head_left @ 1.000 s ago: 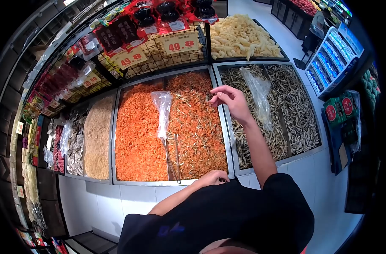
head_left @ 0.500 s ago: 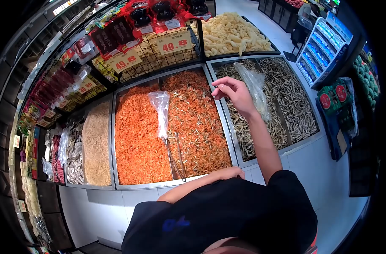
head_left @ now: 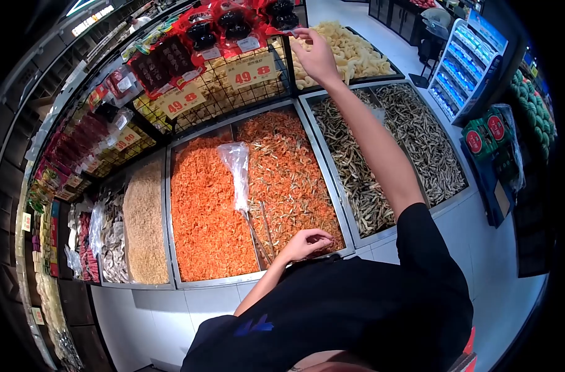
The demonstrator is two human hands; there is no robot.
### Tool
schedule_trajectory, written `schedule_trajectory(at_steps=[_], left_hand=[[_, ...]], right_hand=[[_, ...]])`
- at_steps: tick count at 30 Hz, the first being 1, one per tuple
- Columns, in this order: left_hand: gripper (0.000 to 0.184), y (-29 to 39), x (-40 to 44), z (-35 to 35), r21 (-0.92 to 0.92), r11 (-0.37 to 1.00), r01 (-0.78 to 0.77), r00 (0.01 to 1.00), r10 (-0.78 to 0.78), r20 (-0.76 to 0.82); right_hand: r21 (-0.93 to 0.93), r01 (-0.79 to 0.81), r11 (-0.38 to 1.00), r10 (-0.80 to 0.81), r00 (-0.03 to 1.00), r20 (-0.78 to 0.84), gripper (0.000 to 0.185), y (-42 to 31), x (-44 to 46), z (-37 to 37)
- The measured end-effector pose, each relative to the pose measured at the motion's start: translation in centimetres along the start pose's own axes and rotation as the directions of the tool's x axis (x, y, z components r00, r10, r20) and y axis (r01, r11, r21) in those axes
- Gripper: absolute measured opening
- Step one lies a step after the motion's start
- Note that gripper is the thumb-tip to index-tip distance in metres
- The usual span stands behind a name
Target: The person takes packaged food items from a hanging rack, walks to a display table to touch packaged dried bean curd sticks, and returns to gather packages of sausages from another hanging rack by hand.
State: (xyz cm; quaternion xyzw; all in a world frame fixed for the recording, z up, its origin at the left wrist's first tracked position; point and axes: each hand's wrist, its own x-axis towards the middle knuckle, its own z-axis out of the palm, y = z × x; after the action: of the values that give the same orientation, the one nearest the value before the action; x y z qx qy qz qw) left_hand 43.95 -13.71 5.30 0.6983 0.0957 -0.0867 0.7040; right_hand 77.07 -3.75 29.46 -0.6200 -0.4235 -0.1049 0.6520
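My right hand is raised at the right end of the wire rack, its fingertips at the lower edge of a red package. Those fingers are bent together, and whether they grip the package cannot be made out. Low over the front of the bin of orange dried shrimp mixed with small fish is my left hand, fingers curled, its contents hidden. Metal tongs lie beside it, their upper end in a clear plastic bag.
Small dried fish fill the bins to the right, and pale curled pieces lie behind. Price signs hang on the rack. A blue-lit display stand and green boxes stand at the right.
My right hand has moved up and away from above the dried fish bin to the hanging packages. My left hand has shifted left, over the front of the shrimp bin. The view has shifted slightly.
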Motion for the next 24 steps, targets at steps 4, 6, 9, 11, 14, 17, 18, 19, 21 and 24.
schedule_trajectory(at_steps=[4, 6, 9, 11, 14, 17, 18, 19, 21, 24], left_hand=[[0.026, 0.1, -0.5, -0.4, 0.034, 0.998, -0.051, 0.999, 0.052, -0.011], [0.027, -0.9, -0.5, -0.4, 0.026, 0.999, -0.031, 1.000, 0.031, 0.006], [0.026, -0.7, -0.5, -0.5, 0.019, 0.999, -0.047, 0.999, 0.046, 0.017], [0.026, -0.3, -0.7, -0.6, 0.018, 0.999, -0.027, 1.000, 0.027, 0.013], [0.025, -0.3, -1.2, -0.5, -0.007, 1.000, -0.008, 1.000, 0.008, -0.005], [0.024, -0.4, -1.9, -0.4, -0.018, 0.994, -0.110, 0.990, 0.108, -0.086], [0.024, -0.5, -2.1, -0.5, -0.025, 0.995, -0.092, 0.992, 0.089, -0.092], [0.024, -0.6, -2.3, -0.7, -0.031, 0.997, -0.074, 0.993, 0.071, -0.097], [0.024, -1.0, -2.5, -0.7, -0.036, 0.997, -0.072, 0.992, 0.067, -0.105], [0.024, -1.4, -2.4, -0.8, -0.034, 0.997, -0.071, 0.992, 0.067, -0.109]], right_hand=[[-0.260, 0.085, 0.962, -0.097, 0.995, -0.033, 0.061, 1.6, 3.8, 1.4], [-0.338, 0.140, 0.931, -0.181, 0.979, -0.093, 0.075, 2.0, 5.3, 2.4], [-0.273, 0.082, 0.958, -0.102, 0.993, -0.062, 0.092, 1.1, 7.6, 2.7], [-0.215, 0.049, 0.975, -0.088, 0.981, -0.175, 0.084, 1.4, 8.3, 3.8], [-0.317, -0.009, 0.948, -0.013, 0.998, -0.069, 0.101, 5.8, 9.7, 4.0], [-0.403, -0.054, 0.914, 0.014, 0.995, -0.100, 0.108, 5.8, 10.5, 3.8], [-0.401, -0.135, 0.906, 0.111, 0.990, -0.082, 0.108, 5.1, 10.6, 3.6], [-0.520, -0.114, 0.846, 0.081, 0.993, -0.087, 0.090, 4.4, 10.5, 3.3], [-0.330, -0.207, 0.921, 0.258, 0.959, 0.118, 0.078, 3.2, 11.4, 2.0], [0.038, -0.422, 0.906, 0.365, 0.823, 0.435, 0.048, -0.6, 11.2, -0.4]])
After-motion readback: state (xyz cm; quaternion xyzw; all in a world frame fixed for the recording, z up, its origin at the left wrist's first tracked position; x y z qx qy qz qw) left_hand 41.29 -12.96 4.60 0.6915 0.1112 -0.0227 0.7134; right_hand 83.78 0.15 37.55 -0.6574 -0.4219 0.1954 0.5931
